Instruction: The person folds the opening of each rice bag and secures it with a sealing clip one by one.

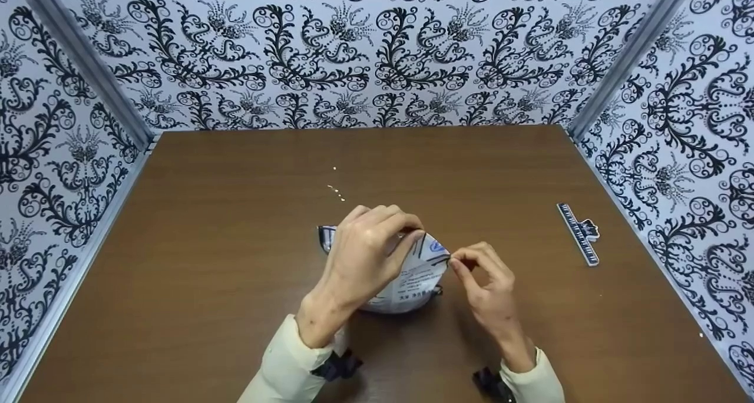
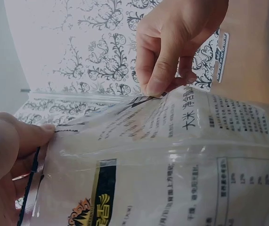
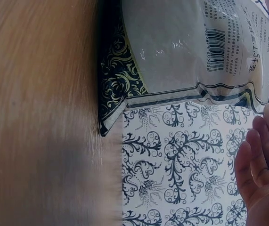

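Observation:
A printed plastic rice bag (image 1: 412, 288) stands upright on the table near its middle, partly hidden behind my left hand. My left hand (image 1: 366, 255) holds the top edge of the bag between thumb and fingers; in the left wrist view that edge is dark-lined. With thumb and fingertips, my right hand (image 1: 486, 285) pinches the bag's upper right corner. The left wrist view shows the film of the bag (image 2: 172, 188) stretched between both hands. In the right wrist view, the lower corner of the bag (image 3: 172, 47) rests by the tabletop.
A narrow black-and-white bar with a side tab (image 1: 578, 235), possibly a bag clip, lies at the right of the brown table (image 1: 235, 173). Several small white grains (image 1: 336, 192) are scattered behind the bag. Patterned walls (image 1: 365, 55) enclose the back and sides.

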Motion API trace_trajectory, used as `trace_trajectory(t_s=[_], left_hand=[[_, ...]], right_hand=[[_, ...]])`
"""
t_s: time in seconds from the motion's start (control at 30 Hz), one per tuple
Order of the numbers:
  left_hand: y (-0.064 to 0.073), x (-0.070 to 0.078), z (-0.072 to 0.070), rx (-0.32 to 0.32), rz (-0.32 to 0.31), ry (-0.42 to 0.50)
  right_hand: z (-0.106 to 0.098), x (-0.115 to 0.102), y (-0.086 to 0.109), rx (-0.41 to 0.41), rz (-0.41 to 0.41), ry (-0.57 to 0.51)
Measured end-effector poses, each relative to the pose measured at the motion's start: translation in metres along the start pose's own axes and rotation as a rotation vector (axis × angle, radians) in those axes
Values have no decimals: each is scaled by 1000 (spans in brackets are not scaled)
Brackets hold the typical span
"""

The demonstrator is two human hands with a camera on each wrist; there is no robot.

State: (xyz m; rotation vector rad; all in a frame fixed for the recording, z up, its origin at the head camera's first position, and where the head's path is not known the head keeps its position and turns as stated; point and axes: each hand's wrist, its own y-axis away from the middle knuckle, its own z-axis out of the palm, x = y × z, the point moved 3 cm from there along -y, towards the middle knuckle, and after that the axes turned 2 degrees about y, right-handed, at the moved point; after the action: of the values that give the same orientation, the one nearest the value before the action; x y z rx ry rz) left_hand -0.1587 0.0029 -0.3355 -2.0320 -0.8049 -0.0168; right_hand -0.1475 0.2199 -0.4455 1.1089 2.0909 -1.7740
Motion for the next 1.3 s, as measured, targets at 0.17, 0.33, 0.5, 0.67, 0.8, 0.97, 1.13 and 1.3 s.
trace_trajectory(t_s=[0.17, 0.33, 0.5, 0.67, 0.8, 0.97, 1.13, 1.3], left_hand=[[0, 2, -2, -26, -5, -43], [5, 4, -3, -75, -24, -154], [10, 4, -3, -123, -56, -248], [10, 3, -4, -144, -67, -267], [10, 2, -4, -132, -57, -260], [11, 1, -3, -106, -45, -245], [11, 0, -2, -90, -34, -230], [11, -1, -2, -86, -38, -228]], right_hand=[[-1, -1, -1, -1, -9, -7], [-2, -2, -2, -3, -22, -16], [-2, -2, -3, -3, -22, -22], [-3, -1, -2, -10, 2, -19], [-4, -1, -1, -12, 23, -18], [-5, -1, -1, -9, 27, -21], [-8, 0, -2, -20, 35, -35], [-14, -15, -14, -20, 45, -7]])
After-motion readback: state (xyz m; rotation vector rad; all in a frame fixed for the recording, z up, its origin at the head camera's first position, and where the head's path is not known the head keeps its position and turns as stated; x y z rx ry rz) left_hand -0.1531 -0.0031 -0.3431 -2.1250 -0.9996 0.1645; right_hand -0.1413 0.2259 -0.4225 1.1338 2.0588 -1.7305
